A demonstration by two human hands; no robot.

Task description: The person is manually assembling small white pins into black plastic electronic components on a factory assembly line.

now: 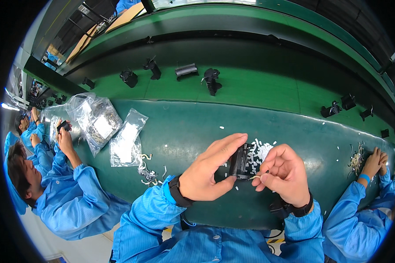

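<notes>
My left hand (206, 173) holds a black plastic housing (238, 163) between the fingers and the thumb, just above the green table. My right hand (287, 175) is closed in a pinch on a short pale wire (254, 177). That wire reaches the housing's lower right corner; whether it is fixed there I cannot tell. Many small white pieces (262, 151) lie scattered beside and beyond the housing. Near my right wrist is another black part (278, 207), partly covered by the arm.
Clear plastic bags (102, 122) lie at the left, with loose short wires (148, 172) nearby. Several black parts (186, 70) stand along the green conveyor belt (259, 92) at the back. Co-workers in blue sit on both sides; one at the left holds a black part (64, 126). More wires (356, 160) lie at the right.
</notes>
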